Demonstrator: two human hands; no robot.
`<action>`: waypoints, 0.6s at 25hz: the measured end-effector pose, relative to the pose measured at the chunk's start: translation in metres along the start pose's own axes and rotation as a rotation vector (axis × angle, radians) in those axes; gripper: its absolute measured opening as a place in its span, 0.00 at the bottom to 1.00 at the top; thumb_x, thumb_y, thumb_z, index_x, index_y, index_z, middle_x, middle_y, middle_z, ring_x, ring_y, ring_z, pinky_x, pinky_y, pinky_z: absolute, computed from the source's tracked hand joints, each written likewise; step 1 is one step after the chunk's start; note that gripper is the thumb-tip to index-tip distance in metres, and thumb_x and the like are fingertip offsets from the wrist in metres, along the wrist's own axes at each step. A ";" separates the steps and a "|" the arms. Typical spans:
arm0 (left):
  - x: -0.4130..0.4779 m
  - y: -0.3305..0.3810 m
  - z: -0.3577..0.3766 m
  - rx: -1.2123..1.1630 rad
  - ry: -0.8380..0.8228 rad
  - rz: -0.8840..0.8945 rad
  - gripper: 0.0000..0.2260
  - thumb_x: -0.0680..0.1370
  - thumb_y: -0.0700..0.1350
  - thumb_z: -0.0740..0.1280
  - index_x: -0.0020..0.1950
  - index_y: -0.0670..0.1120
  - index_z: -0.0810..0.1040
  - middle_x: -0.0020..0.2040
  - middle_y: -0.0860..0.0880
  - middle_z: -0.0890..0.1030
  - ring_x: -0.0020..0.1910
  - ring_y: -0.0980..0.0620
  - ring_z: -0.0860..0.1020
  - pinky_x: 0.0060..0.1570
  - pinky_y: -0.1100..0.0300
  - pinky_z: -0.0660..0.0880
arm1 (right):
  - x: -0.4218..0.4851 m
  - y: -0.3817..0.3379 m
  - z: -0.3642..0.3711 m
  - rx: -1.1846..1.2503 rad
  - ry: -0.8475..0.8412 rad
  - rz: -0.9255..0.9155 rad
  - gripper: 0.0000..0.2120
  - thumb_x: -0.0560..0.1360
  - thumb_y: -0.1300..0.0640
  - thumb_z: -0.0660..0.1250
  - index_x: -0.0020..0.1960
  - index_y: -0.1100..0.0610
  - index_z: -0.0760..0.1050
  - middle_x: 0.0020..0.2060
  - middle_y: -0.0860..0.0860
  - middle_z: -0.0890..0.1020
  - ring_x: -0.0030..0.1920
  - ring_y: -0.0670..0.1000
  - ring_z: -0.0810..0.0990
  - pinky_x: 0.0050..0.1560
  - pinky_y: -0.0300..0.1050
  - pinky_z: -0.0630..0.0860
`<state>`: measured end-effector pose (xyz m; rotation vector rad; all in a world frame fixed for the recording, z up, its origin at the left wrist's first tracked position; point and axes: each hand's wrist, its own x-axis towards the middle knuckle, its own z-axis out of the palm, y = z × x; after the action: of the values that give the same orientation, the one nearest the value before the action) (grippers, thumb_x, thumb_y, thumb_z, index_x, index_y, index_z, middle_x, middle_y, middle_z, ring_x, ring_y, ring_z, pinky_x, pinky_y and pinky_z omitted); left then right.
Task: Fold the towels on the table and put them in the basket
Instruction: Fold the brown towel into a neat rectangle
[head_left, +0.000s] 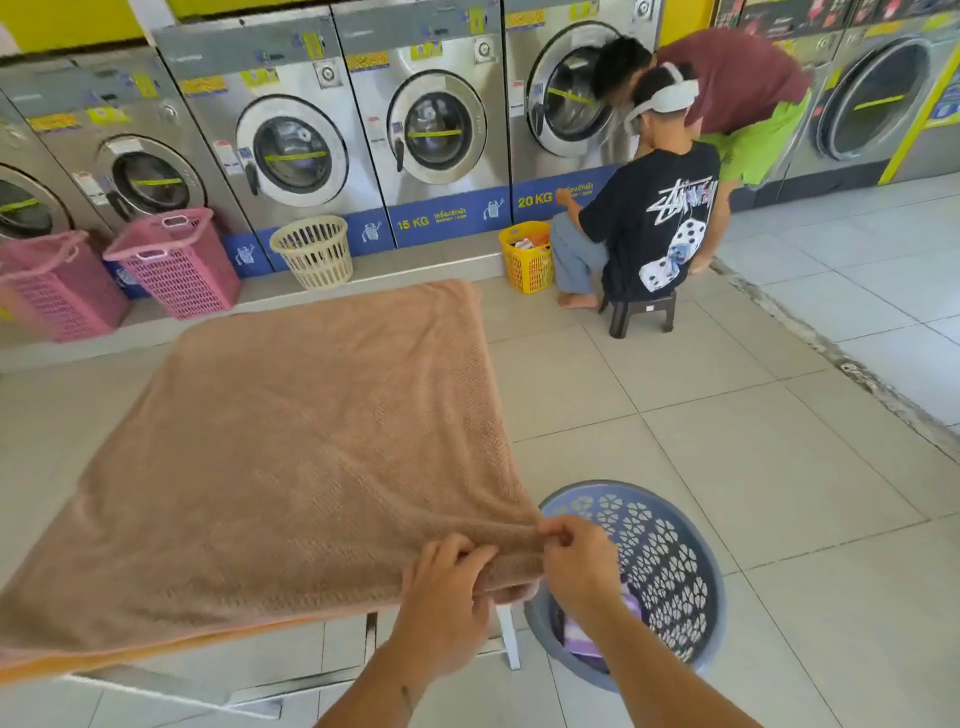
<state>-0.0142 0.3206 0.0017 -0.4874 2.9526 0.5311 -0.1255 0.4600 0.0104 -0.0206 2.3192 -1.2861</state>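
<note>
Both grips hiding towel (291, 441) corner

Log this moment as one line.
step: folding | towel: spread on table | left hand, right hand: pinching near corner | basket: right

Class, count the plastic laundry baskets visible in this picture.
5. Two pink rectangular baskets stand far left, a cream round basket and a yellow basket by the washers, and a blue-grey round basket beside the right hand. Others may be hidden.

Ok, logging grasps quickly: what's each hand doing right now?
Left hand: closed on the brown towel's near corner.
Right hand: pinching the same towel corner.
</note>
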 end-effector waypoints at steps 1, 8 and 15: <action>-0.005 -0.006 0.002 0.042 -0.023 -0.031 0.25 0.78 0.51 0.62 0.75 0.60 0.62 0.69 0.56 0.60 0.70 0.52 0.58 0.71 0.52 0.57 | -0.001 0.003 0.000 -0.102 -0.030 -0.018 0.18 0.69 0.68 0.59 0.47 0.50 0.82 0.42 0.49 0.83 0.42 0.52 0.81 0.39 0.44 0.77; -0.020 -0.026 0.004 0.167 -0.104 -0.127 0.38 0.76 0.42 0.65 0.79 0.60 0.49 0.78 0.47 0.44 0.76 0.43 0.48 0.71 0.45 0.63 | 0.001 0.024 0.014 -0.334 -0.093 -0.027 0.15 0.68 0.64 0.59 0.49 0.57 0.81 0.44 0.55 0.84 0.41 0.53 0.80 0.41 0.48 0.79; -0.023 -0.024 -0.008 0.200 -0.120 -0.136 0.32 0.75 0.45 0.64 0.76 0.57 0.57 0.74 0.47 0.55 0.72 0.43 0.55 0.73 0.43 0.55 | -0.006 0.004 -0.015 -0.474 -0.232 0.000 0.18 0.76 0.66 0.57 0.61 0.56 0.78 0.55 0.56 0.79 0.47 0.54 0.79 0.44 0.46 0.77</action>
<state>0.0147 0.3033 0.0050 -0.6050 2.7934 0.2383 -0.1257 0.4754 0.0156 -0.3081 2.3588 -0.6663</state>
